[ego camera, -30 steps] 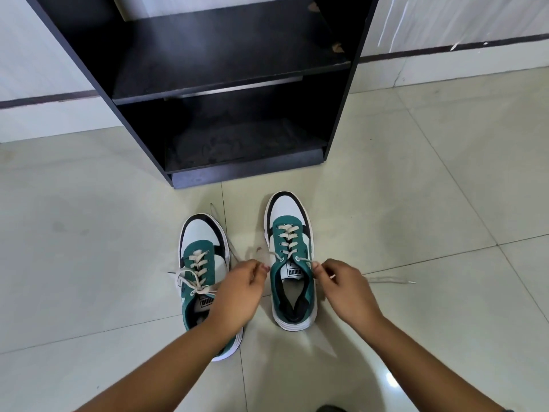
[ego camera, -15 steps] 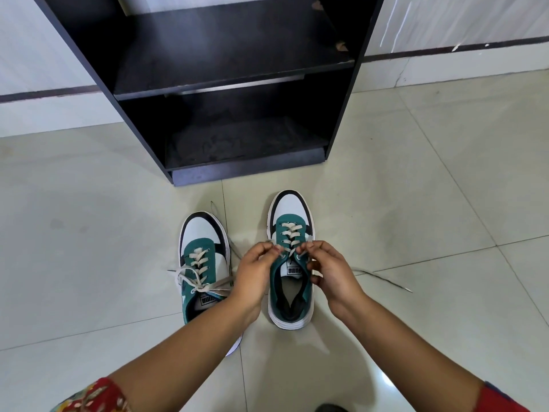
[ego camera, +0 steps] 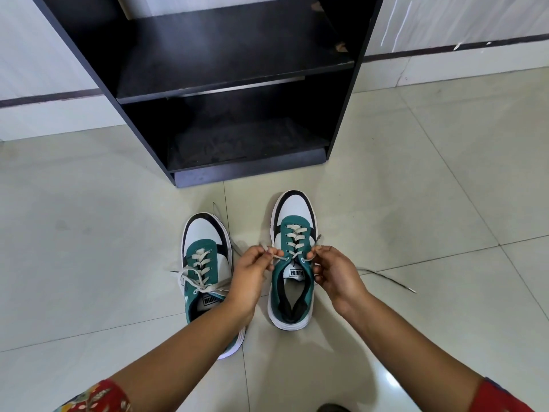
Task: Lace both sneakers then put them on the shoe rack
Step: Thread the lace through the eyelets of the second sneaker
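Note:
Two green, white and black sneakers stand side by side on the tiled floor, toes toward the rack. The left sneaker [ego camera: 205,263] has its cream lace tied loosely, and my left forearm covers its heel. The right sneaker [ego camera: 294,257] is laced up to the top eyelets. My left hand [ego camera: 252,278] pinches the left end of the right sneaker's lace [ego camera: 294,236] beside the tongue. My right hand [ego camera: 335,272] pinches the other end, whose tail [ego camera: 389,279] trails over the floor to the right. The black shoe rack [ego camera: 237,84] stands just beyond the toes.
The rack has two open shelves, an upper one [ego camera: 231,58] and a dusty bottom one [ego camera: 246,144], both without shoes. A white wall with a dark stripe [ego camera: 457,49] runs behind it. Pale floor tiles [ego camera: 416,203] spread to both sides.
Both hands moved from wide apart by the tongue to close in over the top eyelets. The lace tail on the right floor got pulled shorter.

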